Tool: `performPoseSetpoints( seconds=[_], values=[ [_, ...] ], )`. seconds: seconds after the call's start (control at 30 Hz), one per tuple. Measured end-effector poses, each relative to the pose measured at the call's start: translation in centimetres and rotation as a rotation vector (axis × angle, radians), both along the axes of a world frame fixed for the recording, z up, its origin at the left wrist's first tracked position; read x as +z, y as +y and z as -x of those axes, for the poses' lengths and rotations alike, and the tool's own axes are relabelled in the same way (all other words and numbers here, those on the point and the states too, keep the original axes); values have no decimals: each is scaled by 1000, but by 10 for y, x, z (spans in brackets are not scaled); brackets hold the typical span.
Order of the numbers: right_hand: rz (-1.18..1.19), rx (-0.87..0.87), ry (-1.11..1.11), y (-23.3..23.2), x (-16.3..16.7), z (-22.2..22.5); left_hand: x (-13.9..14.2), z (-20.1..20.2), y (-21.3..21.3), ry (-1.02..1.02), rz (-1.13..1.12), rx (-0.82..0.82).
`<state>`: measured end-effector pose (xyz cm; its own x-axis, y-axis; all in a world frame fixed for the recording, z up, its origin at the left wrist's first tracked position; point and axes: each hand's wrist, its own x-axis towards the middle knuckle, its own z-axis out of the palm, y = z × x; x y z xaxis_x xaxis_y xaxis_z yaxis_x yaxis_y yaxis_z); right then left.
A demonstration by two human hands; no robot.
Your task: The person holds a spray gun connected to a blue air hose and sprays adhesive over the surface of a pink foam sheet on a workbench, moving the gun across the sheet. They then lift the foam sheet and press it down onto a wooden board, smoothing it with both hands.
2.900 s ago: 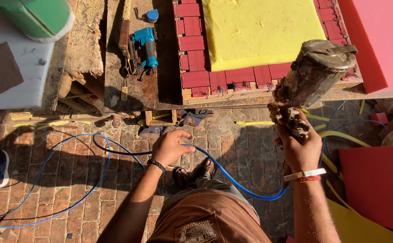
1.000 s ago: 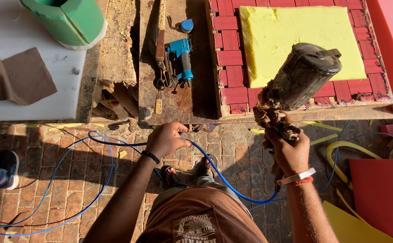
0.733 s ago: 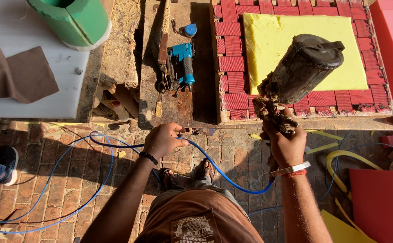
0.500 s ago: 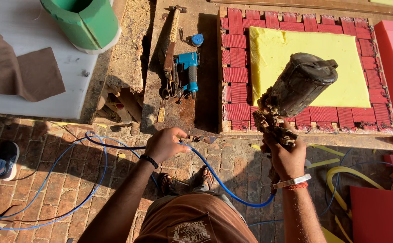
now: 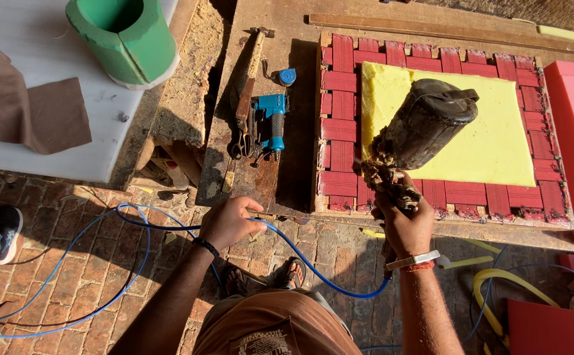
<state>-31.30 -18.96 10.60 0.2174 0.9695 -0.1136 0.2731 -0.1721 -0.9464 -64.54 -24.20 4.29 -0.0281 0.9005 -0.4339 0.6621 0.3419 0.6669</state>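
Spray gun (image 5: 425,131) with its grimy dark canister sits in my right hand (image 5: 405,223), hose running off to the left.

Left hand (image 5: 229,222): fingers curled shut around the blue hose (image 5: 313,263), which looks light, flexible and smooth enough to slide through a loose grip.

Right hand: fingers wrapped tight on the gun's crusted handle (image 5: 392,190) below the canister, which tilts up and away over the yellow foam (image 5: 497,131) on the red webbed frame (image 5: 339,125). I judge it top-heavy, rigid, and sticky with dried glue, so best gripped low on the handle. A blue stapler (image 5: 272,125) lies on the surface beyond my left fingers.
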Motion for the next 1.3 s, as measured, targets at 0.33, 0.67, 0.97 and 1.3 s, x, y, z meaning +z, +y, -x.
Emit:
performPoseSetpoints(
  seconds=[0.33, 0.67, 0.97, 1.3],
  values=[
    [-221, 45, 179, 72, 16, -4, 9, 8, 10, -18, -26, 119],
    [-329, -4, 234, 137, 22, -16, 19, -4, 19, -102, -8, 267],
    [-356, -46, 162, 139, 34, -32, 7, -13, 28, -26, -88, 180],
    [-321, -32, 190, 123, 45, -38, 10, -20, 31, -47, -64, 162]
  ],
)
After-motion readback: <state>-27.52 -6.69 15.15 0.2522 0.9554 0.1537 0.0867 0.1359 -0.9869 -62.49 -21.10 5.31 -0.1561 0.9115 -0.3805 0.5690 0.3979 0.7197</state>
